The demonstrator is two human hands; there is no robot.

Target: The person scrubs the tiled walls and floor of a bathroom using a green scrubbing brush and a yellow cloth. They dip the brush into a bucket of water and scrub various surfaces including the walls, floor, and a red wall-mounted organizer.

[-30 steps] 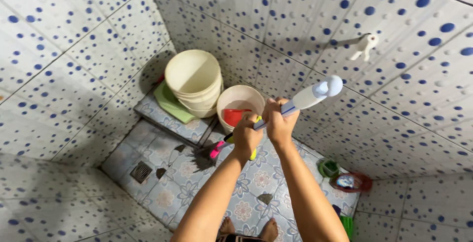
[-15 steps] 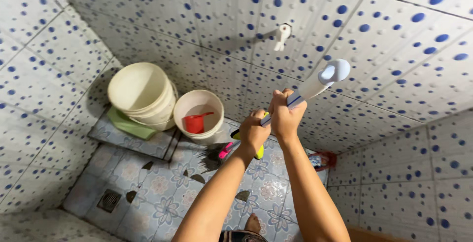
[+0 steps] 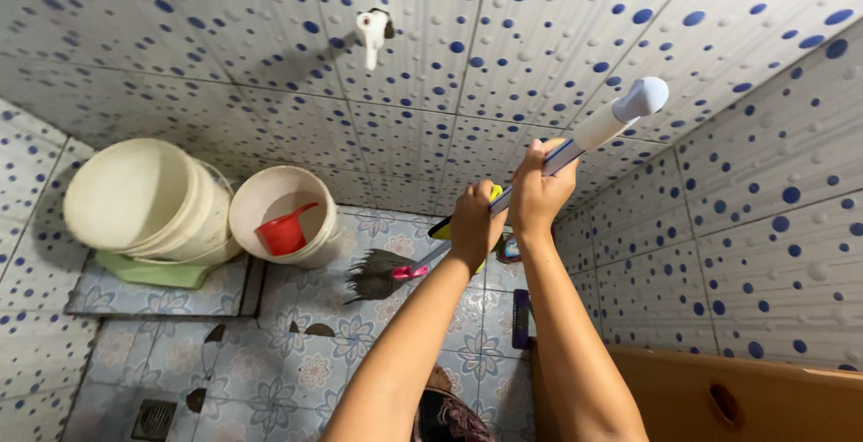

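Broom [image 3: 503, 204] ran diagonally through frame centre, bristles [image 3: 373, 277] on the floral floor tiles [image 3: 297, 361]. Left hand [image 3: 474, 223] and right hand [image 3: 538, 192] were both clamped on its handle. Risk: bristles sweeping left could clip the small bucket [image 3: 286, 217] holding the red scoop [image 3: 283, 233]; wet tiles might cause slipping.

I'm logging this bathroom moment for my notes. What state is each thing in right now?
Left hand: closed around the broom handle.
Right hand: closed around the handle, higher up.
Broom: slanted, bristles on the floor.
Stacked buckets: tilted, look empty.
Smaller bucket: open, a red scoop inside.
Wall tap: no water running.
Floor drain: covered by a grate.
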